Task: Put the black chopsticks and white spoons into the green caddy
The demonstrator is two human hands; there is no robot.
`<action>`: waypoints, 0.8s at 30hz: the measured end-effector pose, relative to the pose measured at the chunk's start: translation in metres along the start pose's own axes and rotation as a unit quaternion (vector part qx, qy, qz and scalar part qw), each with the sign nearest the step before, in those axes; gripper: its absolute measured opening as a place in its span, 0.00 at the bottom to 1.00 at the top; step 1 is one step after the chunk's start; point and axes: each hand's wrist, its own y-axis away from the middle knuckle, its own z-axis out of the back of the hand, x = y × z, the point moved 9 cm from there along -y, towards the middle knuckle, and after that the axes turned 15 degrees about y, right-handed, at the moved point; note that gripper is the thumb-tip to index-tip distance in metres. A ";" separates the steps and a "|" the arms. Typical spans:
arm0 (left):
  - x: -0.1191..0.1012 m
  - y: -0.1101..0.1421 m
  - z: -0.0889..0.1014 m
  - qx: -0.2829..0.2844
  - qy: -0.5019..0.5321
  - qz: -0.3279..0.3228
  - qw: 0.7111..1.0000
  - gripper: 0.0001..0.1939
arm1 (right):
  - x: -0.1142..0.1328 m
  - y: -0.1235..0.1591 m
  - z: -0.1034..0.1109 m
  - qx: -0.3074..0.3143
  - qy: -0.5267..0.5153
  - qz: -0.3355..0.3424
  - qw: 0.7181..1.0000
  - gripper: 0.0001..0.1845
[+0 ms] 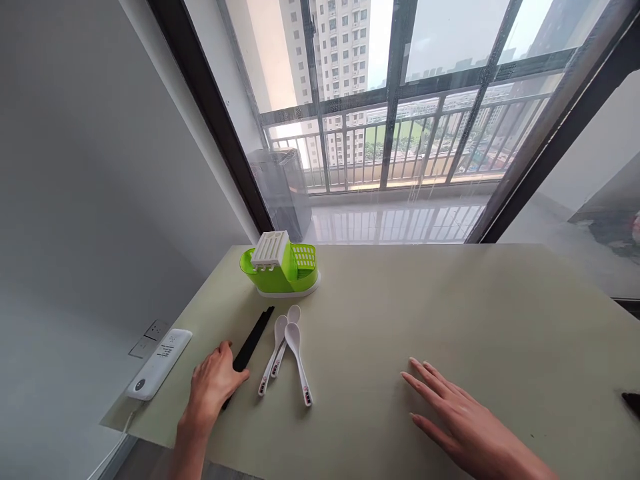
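Under half-curled left hand (pixel 214 380), black chopsticks (pixel 254 339) — grip unclear, spread, empty right hand (pixel 463 417) apart

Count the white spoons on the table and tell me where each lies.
3, in one cluster right of the left hand: the left spoon, the right spoon, and the middle spoon, whose bowl lies farthest back, partly covered.

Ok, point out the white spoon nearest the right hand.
The rightmost spoon, closest to the right hand: its handle slants down rightward, while the left spoon and middle spoon have handles slanting down leftward.
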 end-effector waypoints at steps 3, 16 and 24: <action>-0.003 -0.001 0.001 0.003 -0.006 -0.005 1.000 0.26 | 0.000 0.002 0.002 0.000 -0.002 0.000 1.000 0.34; -0.008 -0.010 -0.001 0.019 -0.008 0.021 1.000 0.16 | -0.004 0.006 0.008 0.009 0.022 -0.008 1.000 0.33; -0.009 -0.020 -0.004 0.046 -0.008 0.027 0.999 0.15 | -0.006 0.010 0.001 -0.025 0.004 -0.005 1.000 0.32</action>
